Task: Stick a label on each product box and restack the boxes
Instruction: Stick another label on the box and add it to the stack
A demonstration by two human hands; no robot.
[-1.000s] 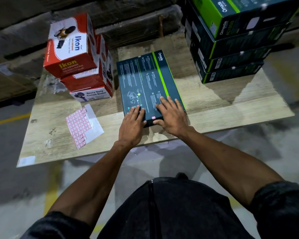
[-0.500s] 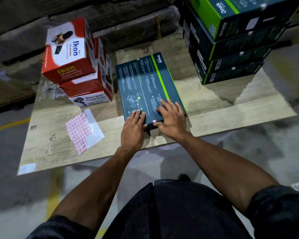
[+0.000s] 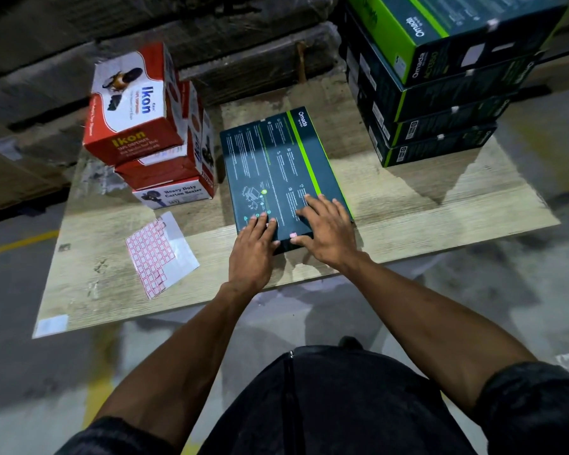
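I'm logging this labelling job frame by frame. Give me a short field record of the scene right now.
surface: wooden board
box in work: dark flat box, lying flat
left hand: flat on box's near end
right hand: flat on box's near end
label: small pink sticker between hands
label sheet: left of box
stacks: green boxes right, red boxes left

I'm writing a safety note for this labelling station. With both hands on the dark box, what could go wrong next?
The dark box has its near corner past the board's front edge; pressing there with the left hand and right hand might tip it. The pink label at that edge could peel. The red box stack looks crooked.
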